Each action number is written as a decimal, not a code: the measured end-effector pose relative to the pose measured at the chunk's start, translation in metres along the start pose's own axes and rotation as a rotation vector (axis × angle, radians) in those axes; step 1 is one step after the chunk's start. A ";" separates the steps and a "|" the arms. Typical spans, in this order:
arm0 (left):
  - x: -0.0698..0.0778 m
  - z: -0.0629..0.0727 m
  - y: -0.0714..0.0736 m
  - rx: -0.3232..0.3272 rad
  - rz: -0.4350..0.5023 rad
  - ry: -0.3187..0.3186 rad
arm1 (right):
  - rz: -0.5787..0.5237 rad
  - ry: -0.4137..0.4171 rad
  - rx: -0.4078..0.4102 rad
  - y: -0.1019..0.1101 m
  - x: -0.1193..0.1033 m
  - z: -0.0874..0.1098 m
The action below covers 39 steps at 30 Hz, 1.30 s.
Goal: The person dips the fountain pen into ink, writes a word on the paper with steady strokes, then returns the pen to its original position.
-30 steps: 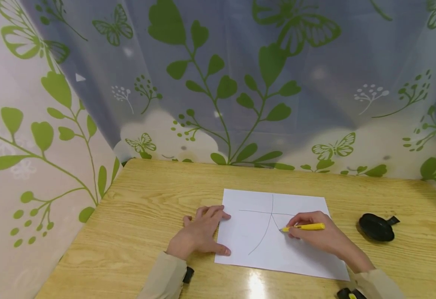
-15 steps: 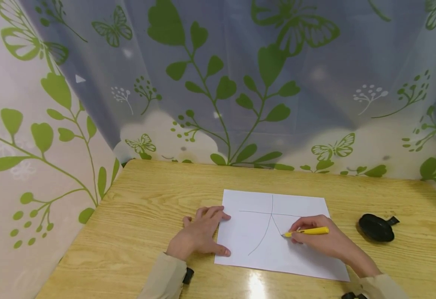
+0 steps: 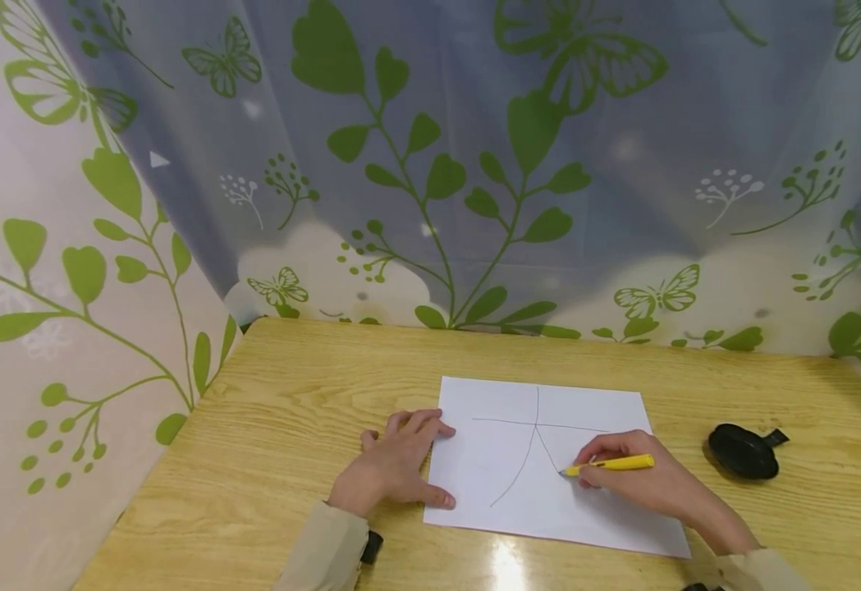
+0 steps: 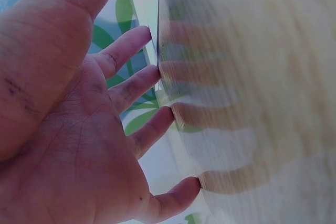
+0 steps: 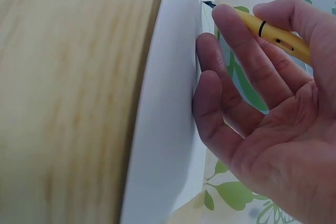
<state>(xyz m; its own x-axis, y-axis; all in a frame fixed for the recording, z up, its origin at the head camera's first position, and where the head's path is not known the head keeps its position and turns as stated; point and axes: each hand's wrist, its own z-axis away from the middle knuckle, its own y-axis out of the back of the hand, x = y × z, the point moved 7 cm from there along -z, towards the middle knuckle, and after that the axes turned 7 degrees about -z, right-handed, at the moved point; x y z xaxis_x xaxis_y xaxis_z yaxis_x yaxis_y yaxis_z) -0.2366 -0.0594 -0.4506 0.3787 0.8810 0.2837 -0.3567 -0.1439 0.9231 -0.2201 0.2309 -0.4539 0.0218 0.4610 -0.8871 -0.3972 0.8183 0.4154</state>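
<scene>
A white sheet of paper (image 3: 489, 460) lies on the wooden table, bearing thin dark lines: a vertical stroke, a horizontal one across it, and two strokes spreading downward. My right hand (image 3: 640, 476) pinches a yellow pen (image 3: 622, 463), its nib at the lower end of the right-hand stroke. In the right wrist view the pen (image 5: 286, 40) sits between thumb and index finger, with the other fingers loosely bent near the paper (image 5: 163, 103). My left hand (image 3: 393, 464) rests with spread fingers at the sheet's left edge. Its fingertips touch the table in the left wrist view.
A small black dish-like object (image 3: 743, 451) with a short tab lies on the table (image 3: 312, 386) to the right of the paper. Behind the table hangs a curtain (image 3: 430, 164) with green leaves and butterflies. Dark wrist straps show by both sleeves.
The right hand and pen have moved down and slightly right, lengthening the right-hand slanting stroke. The left hand stays in place on the paper's edge.
</scene>
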 end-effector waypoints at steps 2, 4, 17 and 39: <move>0.000 0.000 0.000 -0.001 0.001 -0.001 | 0.004 0.012 -0.007 0.000 -0.001 0.001; 0.000 0.000 0.000 -0.001 0.001 0.000 | 0.005 0.017 -0.014 0.000 -0.001 0.001; -0.001 -0.001 -0.001 0.005 0.001 0.001 | -0.006 0.042 -0.056 0.000 0.000 0.006; -0.002 -0.002 -0.001 0.008 -0.017 0.000 | -0.027 0.080 -0.133 0.002 0.003 0.020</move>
<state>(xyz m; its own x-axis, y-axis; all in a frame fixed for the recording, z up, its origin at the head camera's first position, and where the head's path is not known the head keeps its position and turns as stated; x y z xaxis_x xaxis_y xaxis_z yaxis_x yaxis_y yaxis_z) -0.2386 -0.0603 -0.4530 0.3850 0.8832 0.2677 -0.3436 -0.1321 0.9298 -0.2027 0.2405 -0.4517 -0.0373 0.4062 -0.9130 -0.5158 0.7747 0.3658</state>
